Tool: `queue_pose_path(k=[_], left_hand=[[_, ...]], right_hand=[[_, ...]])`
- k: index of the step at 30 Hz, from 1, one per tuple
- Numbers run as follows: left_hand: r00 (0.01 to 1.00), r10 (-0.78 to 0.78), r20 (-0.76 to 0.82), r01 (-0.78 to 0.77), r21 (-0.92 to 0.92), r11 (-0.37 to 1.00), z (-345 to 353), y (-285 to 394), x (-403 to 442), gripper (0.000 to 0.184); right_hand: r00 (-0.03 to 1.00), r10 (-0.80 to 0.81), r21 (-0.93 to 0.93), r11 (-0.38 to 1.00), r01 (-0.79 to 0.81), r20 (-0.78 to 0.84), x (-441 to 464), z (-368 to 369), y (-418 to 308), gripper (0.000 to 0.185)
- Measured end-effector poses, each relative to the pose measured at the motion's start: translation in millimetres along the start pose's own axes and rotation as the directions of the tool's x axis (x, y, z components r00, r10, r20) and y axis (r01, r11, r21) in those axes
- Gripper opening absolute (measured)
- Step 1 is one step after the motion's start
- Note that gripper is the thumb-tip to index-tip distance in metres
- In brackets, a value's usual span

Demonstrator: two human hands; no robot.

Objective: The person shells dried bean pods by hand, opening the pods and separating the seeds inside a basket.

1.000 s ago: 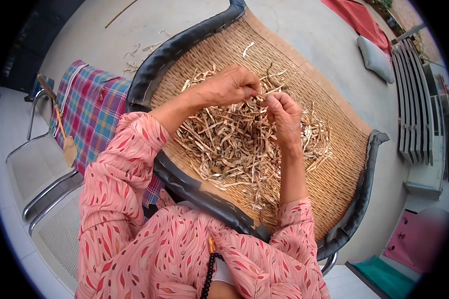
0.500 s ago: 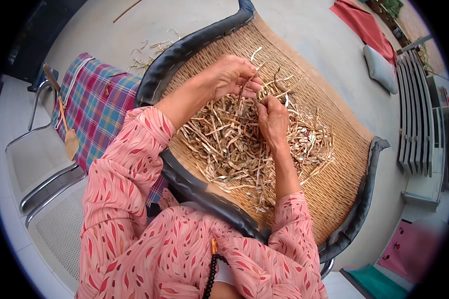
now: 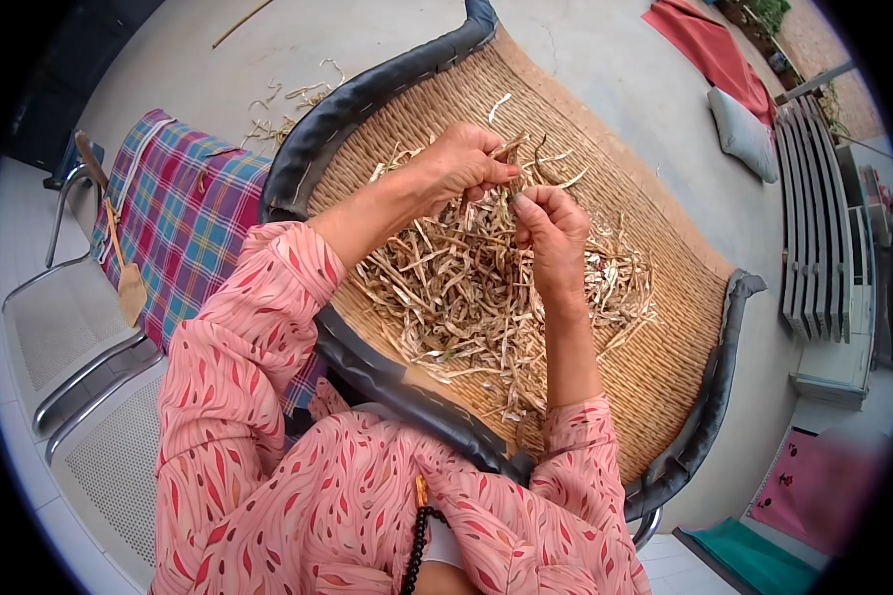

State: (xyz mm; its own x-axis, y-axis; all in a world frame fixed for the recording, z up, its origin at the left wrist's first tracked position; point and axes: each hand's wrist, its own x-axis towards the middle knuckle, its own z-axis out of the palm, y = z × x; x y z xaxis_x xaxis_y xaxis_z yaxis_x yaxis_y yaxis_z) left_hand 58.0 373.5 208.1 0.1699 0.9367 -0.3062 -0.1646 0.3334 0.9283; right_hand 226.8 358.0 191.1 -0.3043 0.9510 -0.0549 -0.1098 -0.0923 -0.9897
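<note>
A heap of dry, straw-coloured pods (image 3: 456,288), long and curled, lies on a woven winnowing tray (image 3: 655,367) with a black-bound rim. Over the far part of the heap, my left hand (image 3: 466,167) is closed around a few dried pods, whose brown ends stick out past the fingers. Close beside it, my right hand (image 3: 556,238) pinches with thumb and forefinger at what looks like a pod end; the fingers mostly hide it. The two hands are nearly touching.
Perforated metal seats (image 3: 109,466) stand at the left, with a checked cloth (image 3: 203,188) and a wooden spatula (image 3: 131,293). Loose pod strips (image 3: 313,94) lie on the floor beyond the rim. A grey cushion (image 3: 742,134), red cloth (image 3: 709,55) and slatted rack (image 3: 814,218) are at the right.
My left hand's fingers, spread around a pod before, have closed and come slightly lower. My right hand has turned and shifted a little right, thumb and forefinger now pinched near the left hand.
</note>
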Motion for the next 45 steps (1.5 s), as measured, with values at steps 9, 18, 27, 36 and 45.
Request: queue_pose_path(k=[9, 18, 27, 36, 45], left_hand=[[0.998, 0.068, 0.012, -0.069, 0.074, 0.995, 1, 8, -3, 0.007], [0.989, 0.134, 0.067, -0.143, 0.160, 0.977, 2, 15, -8, 0.009], [0.992, 0.108, 0.061, -0.116, 0.151, 0.982, 6, 15, -7, 0.016], [0.977, 0.139, -0.159, -0.162, -0.146, 0.976, -8, 8, 5, 0.013], [0.979, 0.015, -0.203, -0.049, -0.163, 0.985, 2, 12, -2, 0.014]], right_hand=[[0.992, 0.116, 0.233, 0.964, -0.126, 0.056, 2, -8, -6, 0.011], [0.995, 0.089, 0.200, 0.975, -0.098, 0.055, 4, -14, -4, 0.011], [0.997, -0.064, -0.049, 0.997, 0.066, 0.045, 3, -7, -12, 0.011], [0.946, -0.311, -0.793, 0.597, 0.119, -0.092, 20, -34, 18, 0.024], [0.990, -0.033, -0.653, 0.755, -0.068, -0.140, 21, -31, 32, 0.014]])
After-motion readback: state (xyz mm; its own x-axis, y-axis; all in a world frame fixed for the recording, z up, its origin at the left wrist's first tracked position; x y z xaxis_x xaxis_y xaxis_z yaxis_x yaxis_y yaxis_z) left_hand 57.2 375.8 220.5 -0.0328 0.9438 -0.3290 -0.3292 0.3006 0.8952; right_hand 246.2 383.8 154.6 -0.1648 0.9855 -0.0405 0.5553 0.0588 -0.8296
